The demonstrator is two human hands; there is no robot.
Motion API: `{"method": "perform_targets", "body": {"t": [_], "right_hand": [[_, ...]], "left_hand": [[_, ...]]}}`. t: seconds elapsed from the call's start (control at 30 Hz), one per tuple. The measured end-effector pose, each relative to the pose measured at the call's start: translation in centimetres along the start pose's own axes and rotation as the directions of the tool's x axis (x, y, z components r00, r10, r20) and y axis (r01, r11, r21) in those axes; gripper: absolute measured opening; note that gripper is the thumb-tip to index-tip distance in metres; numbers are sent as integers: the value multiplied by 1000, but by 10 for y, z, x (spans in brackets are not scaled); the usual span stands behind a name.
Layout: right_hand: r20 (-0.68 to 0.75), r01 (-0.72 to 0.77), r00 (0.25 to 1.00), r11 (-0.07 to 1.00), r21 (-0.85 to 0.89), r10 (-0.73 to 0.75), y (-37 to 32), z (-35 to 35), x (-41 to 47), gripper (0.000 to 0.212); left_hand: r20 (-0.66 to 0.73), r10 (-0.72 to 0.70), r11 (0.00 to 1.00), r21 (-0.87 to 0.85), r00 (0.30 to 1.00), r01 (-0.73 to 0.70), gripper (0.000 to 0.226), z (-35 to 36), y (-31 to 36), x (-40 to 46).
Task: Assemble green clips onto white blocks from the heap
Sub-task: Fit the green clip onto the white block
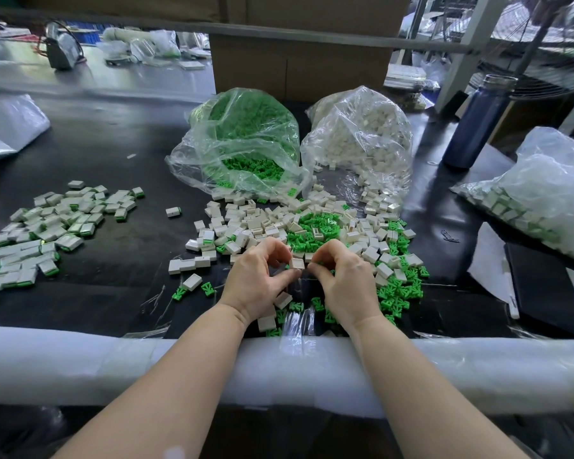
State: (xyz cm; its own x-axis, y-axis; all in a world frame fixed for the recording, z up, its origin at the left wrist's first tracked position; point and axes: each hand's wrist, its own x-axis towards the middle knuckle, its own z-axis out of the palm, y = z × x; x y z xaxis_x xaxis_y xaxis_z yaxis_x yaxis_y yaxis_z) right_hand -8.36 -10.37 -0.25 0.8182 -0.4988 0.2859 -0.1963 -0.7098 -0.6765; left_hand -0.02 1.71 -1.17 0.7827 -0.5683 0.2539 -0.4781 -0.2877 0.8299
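Left hand and right hand pinch one white block, roughly level.

head view, sole camera | worn at head height, facing forward and down over padded table edge | close on both forearms, left hand and right hand centre frame | wide-angle, bent edges | far workshop background blurred
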Motion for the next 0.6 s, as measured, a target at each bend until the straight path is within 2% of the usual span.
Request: {"method": "perform_targets", "body": {"t": [0.1, 0.2, 0.37, 0.5, 0.6], "right_hand": [[17, 6, 1000, 1000, 24, -7, 0, 1, 0, 2], [21, 14, 1000, 999, 43, -15, 0, 1, 1, 10], [13, -9, 1000, 999, 31, 8, 0, 1, 1, 14], [-13, -32, 999, 999, -2, 32, 3, 1, 1, 11], [-17, -53, 998, 998, -32, 53, 5, 1, 3, 10]], "left_hand": [[-2, 0, 996, -94, 1000, 0, 25, -1, 1, -1], [2, 0, 988, -152, 1000, 1, 25, -1, 2, -2], [39, 1, 1000, -14, 999, 0, 17, -1, -1, 0], [-45, -16, 998, 64, 999, 19, 14, 0, -3, 1], [-134, -45, 999, -14, 990, 44, 16, 0, -3, 1]]}}
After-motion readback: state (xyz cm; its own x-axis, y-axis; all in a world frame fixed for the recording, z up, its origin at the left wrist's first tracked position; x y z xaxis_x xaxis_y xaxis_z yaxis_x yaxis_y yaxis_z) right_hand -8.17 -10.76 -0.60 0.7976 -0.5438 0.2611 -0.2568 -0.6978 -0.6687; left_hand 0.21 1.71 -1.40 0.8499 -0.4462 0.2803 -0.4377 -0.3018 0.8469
